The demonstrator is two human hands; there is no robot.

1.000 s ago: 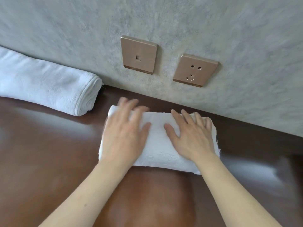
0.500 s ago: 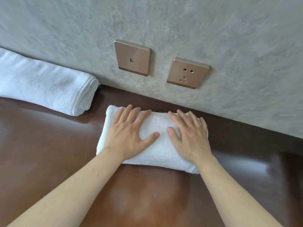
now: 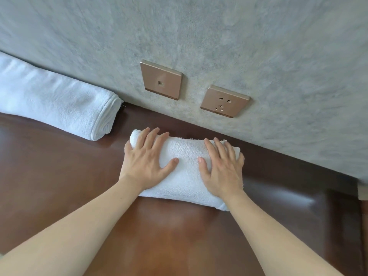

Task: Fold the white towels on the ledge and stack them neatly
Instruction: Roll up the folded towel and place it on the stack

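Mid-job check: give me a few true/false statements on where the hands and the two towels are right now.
1. Both hands, left and right, lie flat on the small towel. True.
2. The small towel is stacked on the big towel. False: it lies apart, to its right, on the ledge.
3. The right hand grips the socket. False: it presses the small towel.
4. The big towel lies against the wall. True.
5. Two plates are on the wall: the socket and a switch plate. True.

Mottled grey plaster wall (image 3: 239, 36); two bronze socket plates (image 3: 161, 80) (image 3: 225, 101); glossy dark-brown wooden ledge (image 3: 49, 176).
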